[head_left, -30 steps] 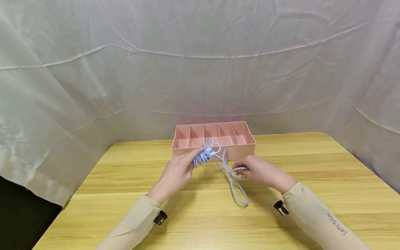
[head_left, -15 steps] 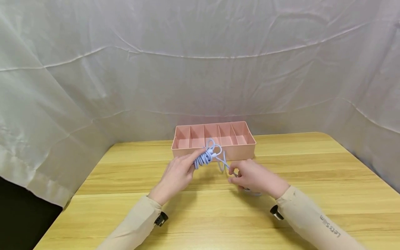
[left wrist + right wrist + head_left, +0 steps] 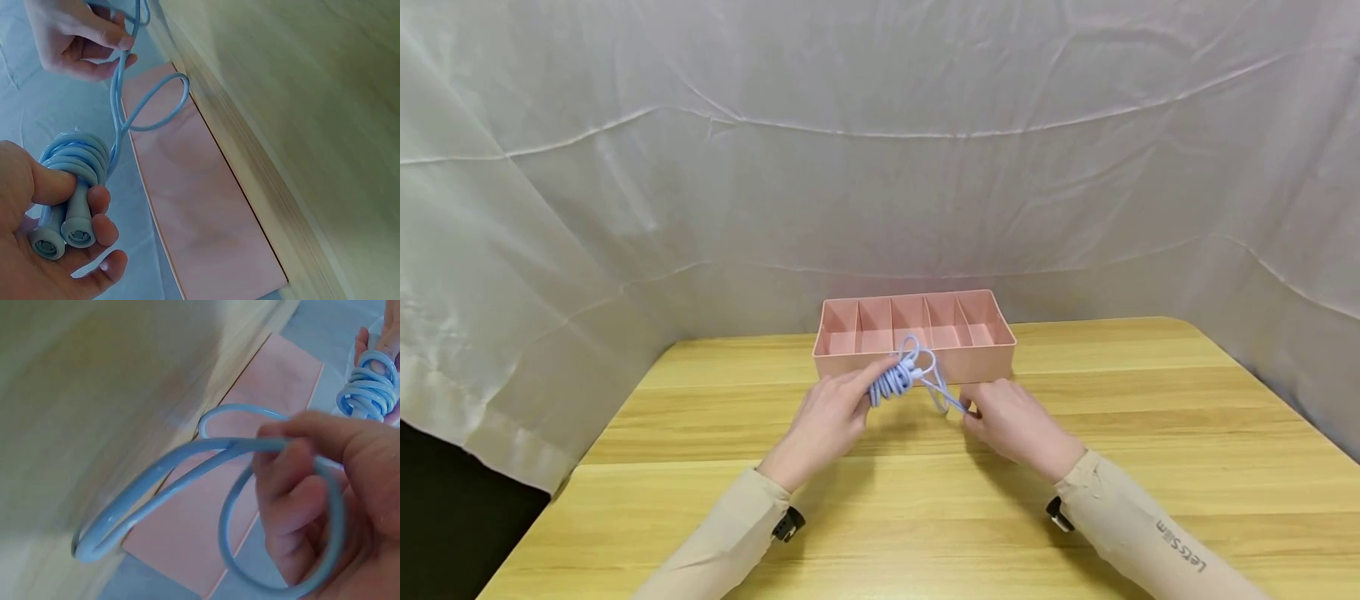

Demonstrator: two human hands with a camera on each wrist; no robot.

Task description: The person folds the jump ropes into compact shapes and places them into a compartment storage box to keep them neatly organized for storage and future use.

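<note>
A light blue cable (image 3: 904, 377) is partly wound into a tight bundle (image 3: 76, 164). My left hand (image 3: 829, 418) grips that bundle, thumb across the coils, with two plug ends (image 3: 61, 237) sticking out by the fingers. My right hand (image 3: 1011, 421) pinches the loose run of the cable (image 3: 206, 456) a little to the right, and loops of it lie round its fingers. Both hands hover over the wooden table (image 3: 895, 508), just in front of the pink divided tray (image 3: 989, 360).
The pink tray has several compartments (image 3: 943, 323) with nothing visible in them and stands at the back of the table against a white draped sheet (image 3: 880, 150). The table's rounded right corner (image 3: 1180, 325) and left edge (image 3: 602, 433) border the work area.
My right hand has drawn in the long loop that hung toward me on the table. It has moved slightly left, closer to the bundle. The left hand has barely moved.
</note>
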